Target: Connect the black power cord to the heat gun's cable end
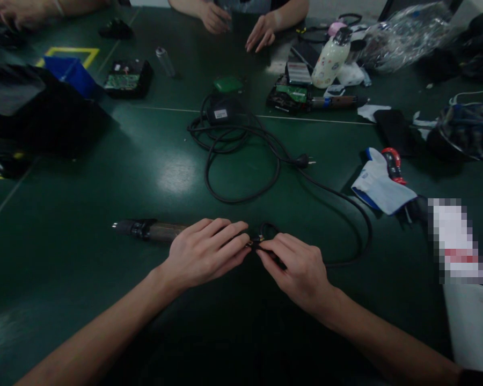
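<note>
An electric screwdriver lies on the green table, its tip to the left. My left hand is closed over its rear part and hides that end. Facing it, my right hand pinches a black cable connector, which meets or nearly meets the back of the screwdriver. Whether the two are joined is hidden by my fingertips. The black cable leads away on the right and loops back to a black power adapter, with a mains plug lying beside the coils.
Opened circuit-board devices stand farther back. A second electric screwdriver lies near a bottle. Work gloves and a white pouch are at the right. A black bin is at left; other people's hands are across the table.
</note>
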{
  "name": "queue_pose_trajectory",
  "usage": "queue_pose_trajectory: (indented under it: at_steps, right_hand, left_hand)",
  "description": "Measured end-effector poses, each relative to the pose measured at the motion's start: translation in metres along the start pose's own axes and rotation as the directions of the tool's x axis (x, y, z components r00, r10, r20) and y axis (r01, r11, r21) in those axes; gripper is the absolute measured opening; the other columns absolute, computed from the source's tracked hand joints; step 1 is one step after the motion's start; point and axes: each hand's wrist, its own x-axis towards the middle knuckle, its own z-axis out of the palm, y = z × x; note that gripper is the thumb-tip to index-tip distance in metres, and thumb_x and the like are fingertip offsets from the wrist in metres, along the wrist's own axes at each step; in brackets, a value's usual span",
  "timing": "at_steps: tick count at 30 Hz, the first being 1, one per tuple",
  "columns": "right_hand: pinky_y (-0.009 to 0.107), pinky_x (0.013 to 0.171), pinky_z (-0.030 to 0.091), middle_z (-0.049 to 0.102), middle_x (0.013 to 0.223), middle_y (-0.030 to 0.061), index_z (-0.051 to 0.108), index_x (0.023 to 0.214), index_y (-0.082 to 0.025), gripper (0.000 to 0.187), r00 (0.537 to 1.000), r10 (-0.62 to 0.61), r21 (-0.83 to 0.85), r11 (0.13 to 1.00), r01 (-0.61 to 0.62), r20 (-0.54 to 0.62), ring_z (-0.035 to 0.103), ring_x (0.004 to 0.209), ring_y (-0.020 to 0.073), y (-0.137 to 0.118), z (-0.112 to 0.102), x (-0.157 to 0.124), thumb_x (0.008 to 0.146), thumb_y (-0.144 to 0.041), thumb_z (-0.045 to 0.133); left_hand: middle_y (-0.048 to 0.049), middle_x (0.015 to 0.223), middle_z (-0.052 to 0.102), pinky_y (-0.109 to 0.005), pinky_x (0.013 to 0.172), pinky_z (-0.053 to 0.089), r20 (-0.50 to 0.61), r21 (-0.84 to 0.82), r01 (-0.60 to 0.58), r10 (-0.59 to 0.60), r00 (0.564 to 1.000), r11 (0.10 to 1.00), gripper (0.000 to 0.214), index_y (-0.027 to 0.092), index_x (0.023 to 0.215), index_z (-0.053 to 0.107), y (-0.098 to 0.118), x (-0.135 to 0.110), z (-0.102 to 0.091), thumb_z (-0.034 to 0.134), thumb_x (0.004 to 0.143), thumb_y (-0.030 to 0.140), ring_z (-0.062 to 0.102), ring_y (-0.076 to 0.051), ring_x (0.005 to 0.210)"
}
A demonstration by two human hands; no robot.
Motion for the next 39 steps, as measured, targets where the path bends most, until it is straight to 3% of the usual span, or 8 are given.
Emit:
queue_pose_trajectory:
  at_steps: [8,13,39]
  right_hand:
    - [0.03,0.076,0.051,0.075,0.098,0.0045,0.071,0.108,-0.021,0.015,1.0,0.0,-0.003,1.0,0.0,-0.004,0.069,0.088,0.0175,0.0,0.0006,-0.0002,0.107,-0.028,0.058]
    - [0.03,0.076,0.05,0.074,0.097,0.0034,0.071,0.107,-0.021,0.015,1.0,0.002,-0.004,1.0,-0.002,-0.003,0.069,0.089,0.0173,-0.0002,0.0006,-0.0002,0.107,-0.029,0.059]
    - [0.029,0.075,0.049,0.074,0.098,0.003,0.071,0.109,-0.021,0.014,1.0,-0.009,-0.005,1.0,0.009,-0.017,0.069,0.09,0.0171,0.0002,0.001,-0.0004,0.106,-0.028,0.059]
  left_hand:
    - [-0.0013,0.136,0.071,-0.036,0.079,0.052,-0.005,-0.032,0.01,-0.011,1.0,0.999,0.029,0.021,0.122,0.068,0.0011,0.0012,-0.0014,0.069,0.096,0.036,0.068,-0.021,0.105]
    - [-0.001,0.137,0.07,-0.037,0.079,0.051,0.005,-0.022,-0.019,0.019,1.0,1.0,0.035,0.026,0.129,0.067,-0.0005,-0.001,-0.0001,0.069,0.095,0.035,0.068,-0.022,0.106]
    - [0.0003,0.135,0.071,-0.036,0.079,0.051,-0.008,0.004,-0.003,0.003,1.0,1.0,0.029,0.023,0.122,0.068,-0.0003,-0.0001,0.0008,0.07,0.097,0.038,0.068,-0.02,0.105]
